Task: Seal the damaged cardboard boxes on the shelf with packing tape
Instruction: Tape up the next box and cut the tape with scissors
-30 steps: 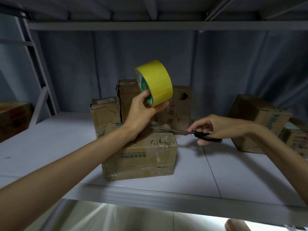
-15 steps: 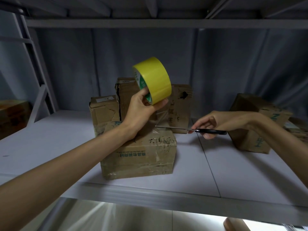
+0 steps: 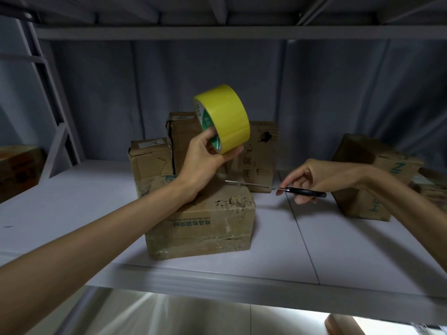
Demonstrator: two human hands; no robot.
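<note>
My left hand (image 3: pixel 202 158) grips a yellow roll of packing tape (image 3: pixel 225 118), raised above a worn cardboard box (image 3: pixel 203 223) near the front of the white shelf (image 3: pixel 72 201). A clear strip of tape seems to run from the roll down to the box top. My right hand (image 3: pixel 314 177) holds black-handled scissors (image 3: pixel 275 188), blades pointing left, their tips just below the roll over the box's top right edge. Three more torn boxes stand behind: a small one (image 3: pixel 147 160), a tall one (image 3: pixel 180 141) and one with a hole (image 3: pixel 262 153).
A tilted box with green lettering (image 3: pixel 372 182) sits on the shelf at the right, another box partly hidden behind it. The upper shelf beam (image 3: pixel 217 32) is overhead. A metal brace (image 3: pixel 48 93) and a brown box (image 3: pixel 17 170) are at the left.
My right hand with the scissors has drawn back slightly to the right. The left hand and tape roll have stayed nearly in place above the front box.
</note>
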